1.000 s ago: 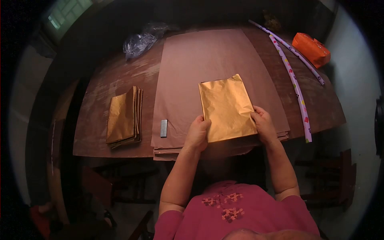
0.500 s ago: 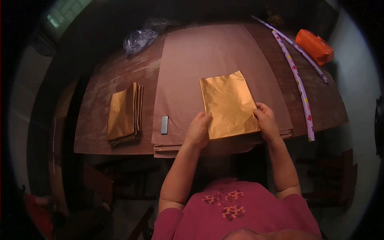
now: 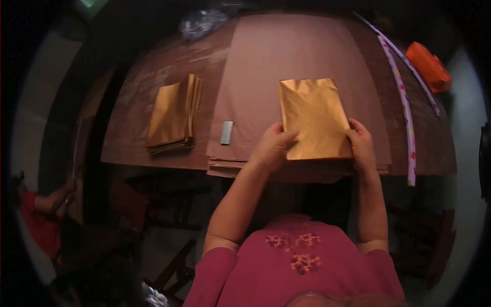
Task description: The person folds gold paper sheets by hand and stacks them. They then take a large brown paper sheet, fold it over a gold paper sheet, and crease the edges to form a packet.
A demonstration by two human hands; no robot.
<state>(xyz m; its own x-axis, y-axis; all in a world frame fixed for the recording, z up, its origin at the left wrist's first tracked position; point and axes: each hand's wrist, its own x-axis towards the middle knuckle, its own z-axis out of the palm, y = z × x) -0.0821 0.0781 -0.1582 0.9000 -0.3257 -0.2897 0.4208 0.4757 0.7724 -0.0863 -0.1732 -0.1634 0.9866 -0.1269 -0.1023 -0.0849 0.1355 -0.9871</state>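
A thin rectangular book-like thing in shiny gold paper is held between both hands, above the front part of a stack of brownish-pink paper sheets. My left hand is closed on its lower left edge, the thumb on the gold face. My right hand grips the lower right edge, thumb in front and fingers behind. Left of the sheets stands a bundle of similar gold-covered pieces, slightly fanned. A small grey bar lies on the sheets, left of my left hand.
Two rolls of patterned wrapping paper, a nearer roll and a farther roll, lie right beside an orange packet. Crumpled clear plastic lies at the back of the wooden table. Another person in red is at far left.
The camera view has shifted, so the table sits higher and further right. The gold thing is turned straighter and is slightly closer to my body. Both hands keep their hold.
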